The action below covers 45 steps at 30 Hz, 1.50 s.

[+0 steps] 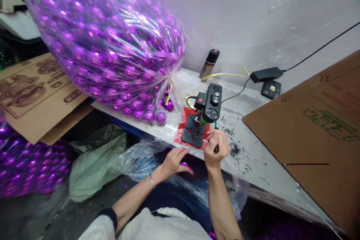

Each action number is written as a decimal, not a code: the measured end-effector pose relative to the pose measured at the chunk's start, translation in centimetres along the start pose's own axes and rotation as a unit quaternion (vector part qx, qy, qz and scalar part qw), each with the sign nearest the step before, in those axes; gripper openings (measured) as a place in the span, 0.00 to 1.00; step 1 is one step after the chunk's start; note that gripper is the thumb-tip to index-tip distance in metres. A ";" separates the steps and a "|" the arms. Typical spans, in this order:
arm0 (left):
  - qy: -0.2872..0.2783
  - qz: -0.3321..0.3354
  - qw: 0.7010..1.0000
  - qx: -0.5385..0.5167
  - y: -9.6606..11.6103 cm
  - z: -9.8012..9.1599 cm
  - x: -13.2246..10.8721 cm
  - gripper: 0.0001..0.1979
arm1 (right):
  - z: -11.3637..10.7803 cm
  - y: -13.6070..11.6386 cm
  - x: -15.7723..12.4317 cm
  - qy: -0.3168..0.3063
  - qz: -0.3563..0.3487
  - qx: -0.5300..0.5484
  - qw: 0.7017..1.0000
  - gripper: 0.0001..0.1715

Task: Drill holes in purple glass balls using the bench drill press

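A small black device (212, 107) with a red switch and a flat slotted base plate (193, 130) stands on red plastic (180, 135) at the table's front edge. My right hand (216, 147) is wrapped round the black-gripped lever (216, 149) on the device's right side. Just off the table edge, my left hand (174, 162) is held with fingers stretched and thumb apart, and a purple shiny ball (184, 164) shows partly beneath it. Several purple balls (161, 117) lie left of the device, inside clear plastic.
A huge clear bag of purple balls (112, 45) leans over the table's left side. Cardboard boxes (317, 120) (42, 93) flank the table (261, 157). Behind the device are a spray can (209, 65), a black adapter (267, 74) and yellow ties. Small black bits lie scattered at right.
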<state>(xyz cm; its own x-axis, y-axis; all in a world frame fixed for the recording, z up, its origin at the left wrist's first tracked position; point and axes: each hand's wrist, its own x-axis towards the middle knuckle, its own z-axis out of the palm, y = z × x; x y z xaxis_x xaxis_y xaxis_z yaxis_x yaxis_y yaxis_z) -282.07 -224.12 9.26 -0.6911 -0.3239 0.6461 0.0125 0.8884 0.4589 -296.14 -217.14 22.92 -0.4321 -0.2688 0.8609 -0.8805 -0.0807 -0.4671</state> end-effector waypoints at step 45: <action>0.015 -0.208 0.973 -0.100 -1.5 2.5 9.9 0.29 | -0.8 -0.8 2.3 -0.034 0.000 -0.022 0.999 0.16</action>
<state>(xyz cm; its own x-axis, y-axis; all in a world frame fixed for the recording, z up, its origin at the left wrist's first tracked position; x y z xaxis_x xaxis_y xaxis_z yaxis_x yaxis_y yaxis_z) -290.72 -227.84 13.39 -0.6452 -0.6534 0.3959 -0.1205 0.5987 0.7918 -296.62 -216.98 25.45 -0.4185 -0.3333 0.8449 -0.8892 -0.0393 -0.4559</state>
